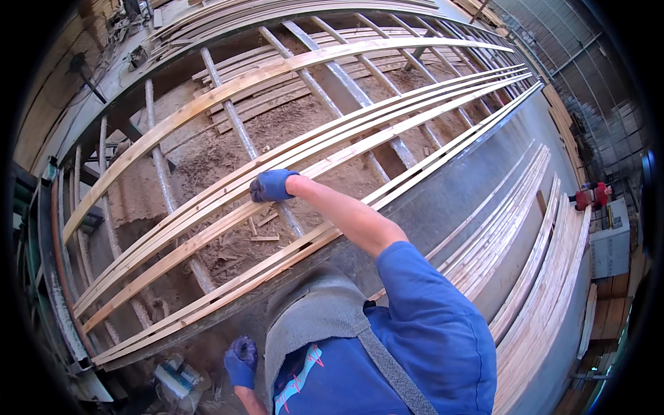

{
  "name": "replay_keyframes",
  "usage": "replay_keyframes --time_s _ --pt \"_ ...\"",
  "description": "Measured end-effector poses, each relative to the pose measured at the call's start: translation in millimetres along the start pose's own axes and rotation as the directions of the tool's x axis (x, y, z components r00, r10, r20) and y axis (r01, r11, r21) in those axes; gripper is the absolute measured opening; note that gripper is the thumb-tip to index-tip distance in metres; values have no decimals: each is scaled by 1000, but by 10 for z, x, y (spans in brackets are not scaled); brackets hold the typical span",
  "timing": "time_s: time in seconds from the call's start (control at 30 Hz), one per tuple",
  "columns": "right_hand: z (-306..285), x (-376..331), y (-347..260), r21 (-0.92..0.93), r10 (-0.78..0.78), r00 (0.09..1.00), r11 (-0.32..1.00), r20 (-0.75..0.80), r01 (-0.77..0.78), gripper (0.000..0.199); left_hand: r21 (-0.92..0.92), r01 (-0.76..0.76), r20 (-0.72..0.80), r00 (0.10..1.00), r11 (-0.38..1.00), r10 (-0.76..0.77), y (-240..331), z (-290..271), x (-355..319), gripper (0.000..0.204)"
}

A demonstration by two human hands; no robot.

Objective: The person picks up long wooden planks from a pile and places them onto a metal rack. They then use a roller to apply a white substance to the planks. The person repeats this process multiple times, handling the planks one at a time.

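Long, pale wooden strips (176,257) lie across a metal roller rack, running from lower left to upper right. My right hand (272,185), in a blue glove, reaches out over the rack with its fingers curled round one of the middle strips. Close beside that strip, on its far side, run a few more strips (207,202). Nearer to me, another pair (228,287) lies along the rack's front edge. My left hand (241,360), also gloved, hangs low by my grey apron (315,319). Its fingers are curled in, with nothing visible in them.
A single wider board (187,113) crosses the rack's far side. Metal rollers (238,128) span the frame above a sawdust-covered floor (225,249). To the right lie stacked boards (536,304). A person in red (593,196) is at the far right, near a pale box (610,242).
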State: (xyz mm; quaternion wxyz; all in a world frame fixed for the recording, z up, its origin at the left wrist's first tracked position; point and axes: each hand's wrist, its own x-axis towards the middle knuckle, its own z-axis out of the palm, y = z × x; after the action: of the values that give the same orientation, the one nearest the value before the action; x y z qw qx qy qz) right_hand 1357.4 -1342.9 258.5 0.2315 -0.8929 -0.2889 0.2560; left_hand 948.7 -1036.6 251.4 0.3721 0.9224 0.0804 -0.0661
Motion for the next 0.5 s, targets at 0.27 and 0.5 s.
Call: replay_keyframes --time_s 0.27,0.5 --pt "0 235 -221 -133 -102 992 985 78 111 35 22 121 -70 990 992 -119 433 52 -176 18" --pt "-159 -316 -500 -298 -213 977 932 8 206 25 -37 235 -27 971 971 -236 676 -132 -324 29"
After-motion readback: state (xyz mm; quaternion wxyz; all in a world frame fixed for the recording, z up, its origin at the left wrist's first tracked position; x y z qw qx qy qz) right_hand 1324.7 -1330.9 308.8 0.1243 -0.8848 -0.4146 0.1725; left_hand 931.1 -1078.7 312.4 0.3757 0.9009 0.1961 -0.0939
